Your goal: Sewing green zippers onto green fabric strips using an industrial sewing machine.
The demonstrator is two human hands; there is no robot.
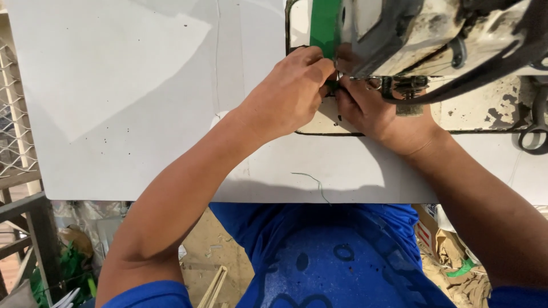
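Both hands' fingers [325, 68] on green strip [324, 25] under sewing machine [434, 34]

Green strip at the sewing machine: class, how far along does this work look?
Done: the green strip lies under the sewing machine head. In hand: left hand and right hand pinch it at the needle. Left: no finished seam shows; a loose thread lies on the table.

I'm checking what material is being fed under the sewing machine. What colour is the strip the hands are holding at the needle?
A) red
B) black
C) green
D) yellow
C: the strip running from the fingertips of the left hand and right hand up past the sewing machine on the white table is plainly green.
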